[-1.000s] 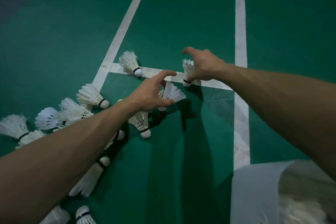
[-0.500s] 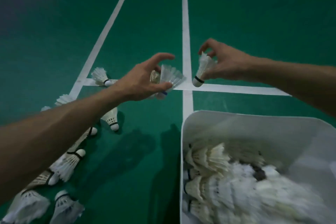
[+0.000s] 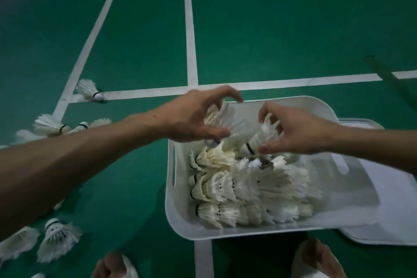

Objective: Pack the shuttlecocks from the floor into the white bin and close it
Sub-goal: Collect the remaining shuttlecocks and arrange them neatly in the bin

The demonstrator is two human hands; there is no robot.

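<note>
The white bin (image 3: 178,221) stands on the green floor, holding several white shuttlecocks (image 3: 248,189) in rows. My left hand (image 3: 191,117) grips two shuttlecocks (image 3: 216,115) over the bin's far left corner. My right hand (image 3: 297,131) pinches one shuttlecock (image 3: 259,140), cork end down-left, above the bin's far side. Several loose shuttlecocks lie on the floor at left: one (image 3: 88,89) on the white line, others (image 3: 49,125) behind my left forearm, more (image 3: 56,239) at the lower left.
The bin's white lid (image 3: 388,210) lies flat on the floor just right of the bin. My two feet (image 3: 316,259) show at the bottom edge. White court lines cross the floor beyond the bin. A dark strip (image 3: 392,81) lies at the far right.
Both hands have carried their shuttlecocks from the floor lines back over the bin. The view has swung down, so the whole bin, lid and my feet now show.
</note>
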